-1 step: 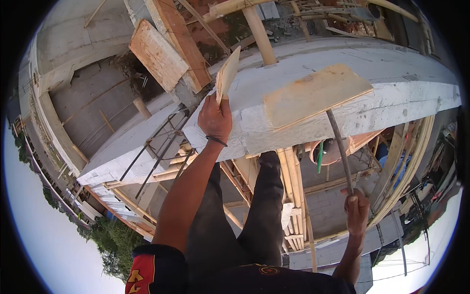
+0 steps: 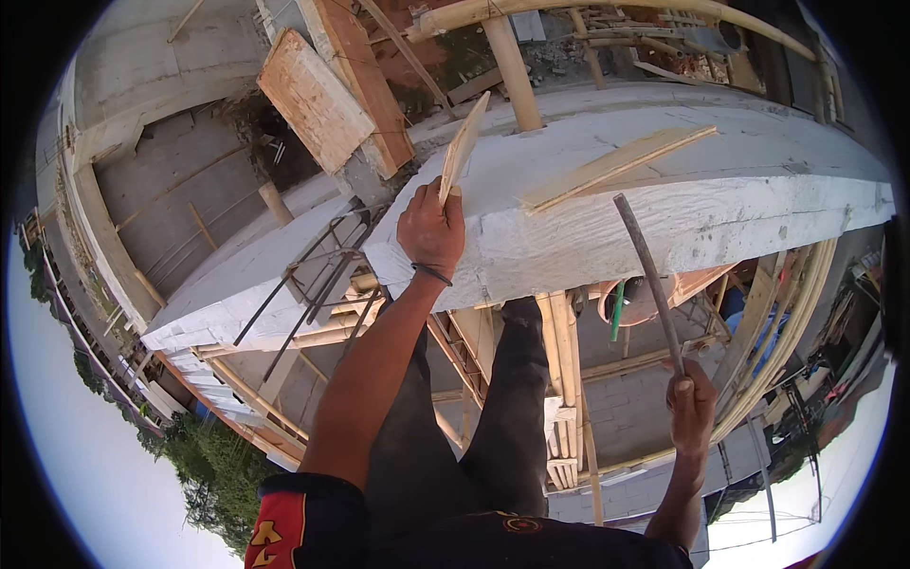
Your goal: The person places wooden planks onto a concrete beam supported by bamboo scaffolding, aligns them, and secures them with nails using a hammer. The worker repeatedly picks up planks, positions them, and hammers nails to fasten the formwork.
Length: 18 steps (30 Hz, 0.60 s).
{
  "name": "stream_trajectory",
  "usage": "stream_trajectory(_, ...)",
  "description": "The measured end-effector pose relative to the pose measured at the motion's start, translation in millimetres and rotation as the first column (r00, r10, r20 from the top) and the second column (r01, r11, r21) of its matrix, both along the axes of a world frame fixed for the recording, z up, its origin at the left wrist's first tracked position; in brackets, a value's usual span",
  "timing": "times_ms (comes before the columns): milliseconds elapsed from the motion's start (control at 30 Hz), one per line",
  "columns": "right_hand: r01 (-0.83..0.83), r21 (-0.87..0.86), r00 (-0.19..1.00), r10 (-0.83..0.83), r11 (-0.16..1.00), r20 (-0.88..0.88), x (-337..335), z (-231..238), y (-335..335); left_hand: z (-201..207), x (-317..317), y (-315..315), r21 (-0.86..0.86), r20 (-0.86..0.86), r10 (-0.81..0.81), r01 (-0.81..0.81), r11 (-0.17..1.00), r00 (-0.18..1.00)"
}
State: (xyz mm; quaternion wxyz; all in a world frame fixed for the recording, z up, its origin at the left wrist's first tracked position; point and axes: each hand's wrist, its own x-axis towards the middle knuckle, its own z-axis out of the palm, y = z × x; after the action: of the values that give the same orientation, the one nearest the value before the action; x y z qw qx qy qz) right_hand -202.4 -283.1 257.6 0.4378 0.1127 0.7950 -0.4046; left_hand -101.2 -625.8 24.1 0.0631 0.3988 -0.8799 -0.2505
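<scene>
My left hand (image 2: 431,235) is closed round the lower end of a thin plywood piece (image 2: 463,150), holding it up on edge above the pale block wall (image 2: 592,242). A second plywood piece (image 2: 621,169) is at the wall's top edge, seen nearly edge-on, right of that hand. Low at the right, my right hand (image 2: 692,403) is wrapped round the bottom of a grey metal rod (image 2: 649,275). The rod slants up and left across the wall's front face. Its upper tip shows below the second plywood piece, apart from it.
Bent steel reinforcing bars (image 2: 318,275) jut out left of my left hand. Behind them stands a timber post with a rough board (image 2: 318,100) against it. A bamboo post (image 2: 514,76) rises beyond the wall. Below are bamboo poles (image 2: 559,351) and a reddish round container (image 2: 645,302).
The second plywood piece has tipped from showing its broad face to nearly edge-on. The rod's upper tip has come into view, shifted left. My left hand and its plywood have shifted slightly right.
</scene>
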Motion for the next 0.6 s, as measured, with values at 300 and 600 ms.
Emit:
stream_trajectory(300,-0.235,0.213,0.967,0.250,0.948,-0.045,5,16,-134,33,-18,2,0.267,-0.142,-0.127,0.162,0.950,0.982)
stream_trajectory(600,-0.026,-0.059,0.997,0.030,0.998,0.074,31,15,-148,29,5,3,0.215,-0.077,-0.062,0.077,0.974,0.995)
